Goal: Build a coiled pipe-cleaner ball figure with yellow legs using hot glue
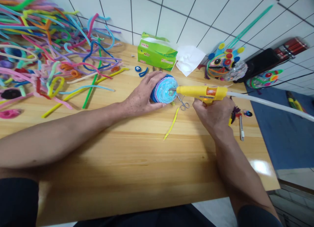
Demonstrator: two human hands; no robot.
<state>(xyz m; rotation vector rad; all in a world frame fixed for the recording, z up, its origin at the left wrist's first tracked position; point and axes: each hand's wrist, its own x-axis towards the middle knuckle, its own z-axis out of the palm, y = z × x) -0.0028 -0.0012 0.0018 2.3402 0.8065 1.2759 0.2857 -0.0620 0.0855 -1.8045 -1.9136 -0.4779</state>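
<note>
My left hand is wrapped round a round piece coiled from blue, purple and light blue fuzzy stems, its light blue end turned to the right. In my right hand is a yellow glue gun with a long white glue stick in its back. The gun's nozzle is at the middle of the light blue end; whether it touches is too small to tell. Small scissors lie between my hands, partly behind the coiled piece. A short yellow stem lies on the wooden table in front of them.
Many coloured fuzzy stems are heaped at the left. A green tissue pack and white tissue stand by the tiled wall. Decorated containers are at the back right. A pen-like tool lies near the table's right edge.
</note>
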